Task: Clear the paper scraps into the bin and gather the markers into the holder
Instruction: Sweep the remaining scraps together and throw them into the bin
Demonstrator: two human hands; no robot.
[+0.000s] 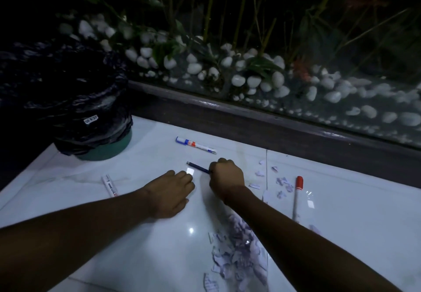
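Right now the right hand (225,175) is curled tight around a dark blue pen (198,167), just below the blue-capped marker (196,145). That marker is a good one to steer by. The left hand (173,191) lies flat on the white tiles (341,212) below and a bit left of it, fingers out straight, holding nothing, with its fingertips beside a bright white patch that may be only a shine.

Picking up the pen looks like the step going on. To do it well, keep the grip snug and lift the pen straight up so it does not roll away. No holder shows anywhere, so I cannot tell where it has to go.

Far left of the blue-capped marker stands the bin (75,100) with its black bag. A white marker (110,185) lies down to the left, and a red-capped marker (298,197) lies far to the right. Small paper scraps (283,183) sit beside that red one, and a big pile of scraps (239,255) waits well below, partly under the right arm. Scoop those with both hands so none blow off.
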